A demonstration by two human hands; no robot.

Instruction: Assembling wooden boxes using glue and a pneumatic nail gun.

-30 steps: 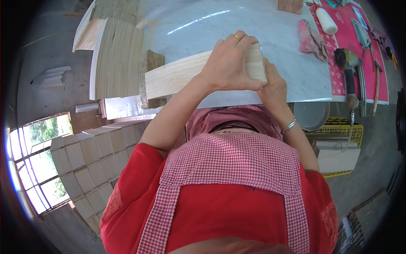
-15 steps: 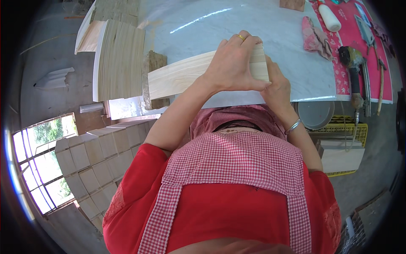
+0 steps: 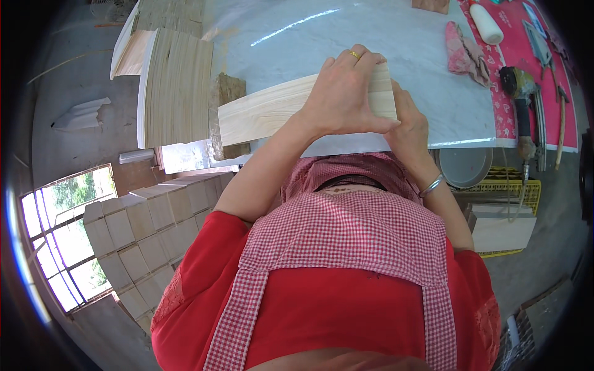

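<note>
Board [image 3: 269, 110] of long, pale-grained wood is clasped in the left hand [image 3: 342, 96], the right hand [image 3: 411, 127] at its end, grip unclear.

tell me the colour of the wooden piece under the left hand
Pale cream, with faint grain lines on the wooden piece; best seen in the head view.

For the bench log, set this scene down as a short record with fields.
Left hand: gripping a long, pale wooden piece across its width
Right hand: at the piece's right end, partly hidden
Work surface: smooth, pale blue-grey sheet
Left side: stack of thin, pale wooden boards; rough brown wooden block by the piece's left end
Right side: crumpled pink cloth; white plastic bottle on a pink patterned sheet
</note>
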